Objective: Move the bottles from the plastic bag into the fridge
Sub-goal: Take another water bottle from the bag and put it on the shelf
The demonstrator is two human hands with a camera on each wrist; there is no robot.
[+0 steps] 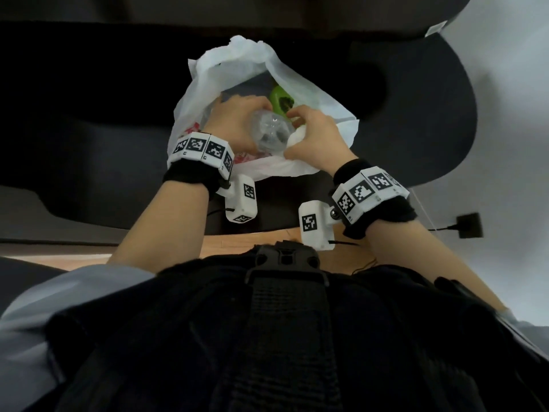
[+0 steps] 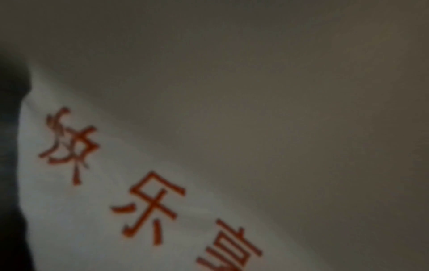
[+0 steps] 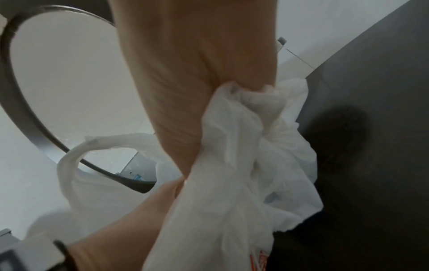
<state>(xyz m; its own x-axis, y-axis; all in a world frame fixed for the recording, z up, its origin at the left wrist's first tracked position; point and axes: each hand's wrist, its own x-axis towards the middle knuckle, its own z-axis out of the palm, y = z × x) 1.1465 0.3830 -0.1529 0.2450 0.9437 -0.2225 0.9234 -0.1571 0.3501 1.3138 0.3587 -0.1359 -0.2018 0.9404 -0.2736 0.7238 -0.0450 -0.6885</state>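
Observation:
A white plastic bag [image 1: 237, 63] with red print stands open on a dark seat. Inside it my left hand [image 1: 237, 120] grips a clear plastic bottle [image 1: 269, 133], whose base faces up towards me. A green bottle [image 1: 280, 99] lies deeper in the bag, just beyond it. My right hand [image 1: 312, 135] clutches a bunched fold of the bag's near right rim. In the right wrist view that hand [image 3: 197, 82] squeezes the crumpled bag [image 3: 243, 165]. The left wrist view is filled by the blurred bag [image 2: 116, 210] with red characters. No fridge is in view.
The bag rests on dark upholstered furniture [image 1: 89, 144] with a rounded dark part [image 1: 430, 114] at the right. A strip of wooden floor [image 1: 237, 242] shows below my wrists. A black plug [image 1: 469, 224] sits on the pale surface at the right.

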